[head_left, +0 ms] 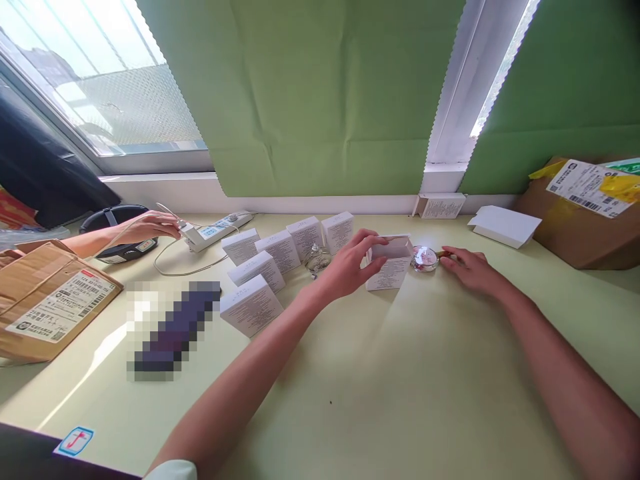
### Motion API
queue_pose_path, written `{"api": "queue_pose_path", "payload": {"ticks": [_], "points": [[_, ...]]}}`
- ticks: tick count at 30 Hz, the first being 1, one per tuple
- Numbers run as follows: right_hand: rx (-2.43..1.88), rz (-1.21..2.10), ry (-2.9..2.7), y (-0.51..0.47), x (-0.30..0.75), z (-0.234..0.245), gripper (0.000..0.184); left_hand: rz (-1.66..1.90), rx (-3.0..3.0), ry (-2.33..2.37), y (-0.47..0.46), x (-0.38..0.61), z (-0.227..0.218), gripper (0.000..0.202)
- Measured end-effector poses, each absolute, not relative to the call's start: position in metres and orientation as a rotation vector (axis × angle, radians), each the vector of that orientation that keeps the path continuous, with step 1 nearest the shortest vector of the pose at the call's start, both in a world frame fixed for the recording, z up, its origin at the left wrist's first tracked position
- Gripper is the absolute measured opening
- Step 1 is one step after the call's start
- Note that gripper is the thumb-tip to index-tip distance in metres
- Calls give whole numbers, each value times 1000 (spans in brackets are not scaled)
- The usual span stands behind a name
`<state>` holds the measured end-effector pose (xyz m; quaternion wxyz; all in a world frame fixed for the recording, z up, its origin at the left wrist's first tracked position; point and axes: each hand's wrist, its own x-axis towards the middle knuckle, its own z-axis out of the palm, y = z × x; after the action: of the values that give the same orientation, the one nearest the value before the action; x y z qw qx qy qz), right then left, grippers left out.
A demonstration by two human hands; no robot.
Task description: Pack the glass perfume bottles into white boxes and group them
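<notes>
My left hand [355,263] grips the upper rim of a white printed carton [387,274], which stands upright with its top open. At the carton's right, my right hand [465,268] pinches the small gold-brown end of a shiny round silver object [425,259]; its exact kind is unclear. The silver object is held close to the carton's right side, outside it. Another round silver object [319,261] lies on the table left of my left hand. Around it stand several white printed cartons [278,251].
Another person's hand [153,225] holds a plug by the power strip [220,231]. Brown parcels flank the table, one at left [57,300], one at right [575,223]. A blurred dark device [177,330] lies at left. White cartons [505,225] lie at the back right, below green blinds [325,100].
</notes>
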<state>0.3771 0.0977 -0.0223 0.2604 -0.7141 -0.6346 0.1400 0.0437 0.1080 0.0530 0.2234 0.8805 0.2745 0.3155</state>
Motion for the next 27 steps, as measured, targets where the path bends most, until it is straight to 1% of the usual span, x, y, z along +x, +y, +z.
{"api": "queue_pose_path", "payload": {"ticks": [3,9,12,15,18,19,20,24,27], "points": [[-1889,419,-1801,99,375,-31,54,857,2426,735,110,43,52,28],[-1790,562,-1928,96,379,-17,49,792,2410,702,114,40,52,34],[-1803,613,-1908,95,379,-13,52,794,2403,698,114,40,52,36],[-1826,618,-1875,92,371,-13,61,789,2405,705,114,40,52,37],[-1783,599,-1934,92,356,-16,86,773,2408,709,114,40,52,38],[-1759,592,-1965,94,351,-17,90,772,2409,706,114,40,52,39],[-1736,588,-1994,95,347,-18,88,774,2409,702,114,40,52,39],[-1708,570,-2034,102,342,-17,64,784,2403,690,114,40,52,40],[-1780,529,-1994,103,350,-18,60,776,2405,698,113,40,52,40]]}}
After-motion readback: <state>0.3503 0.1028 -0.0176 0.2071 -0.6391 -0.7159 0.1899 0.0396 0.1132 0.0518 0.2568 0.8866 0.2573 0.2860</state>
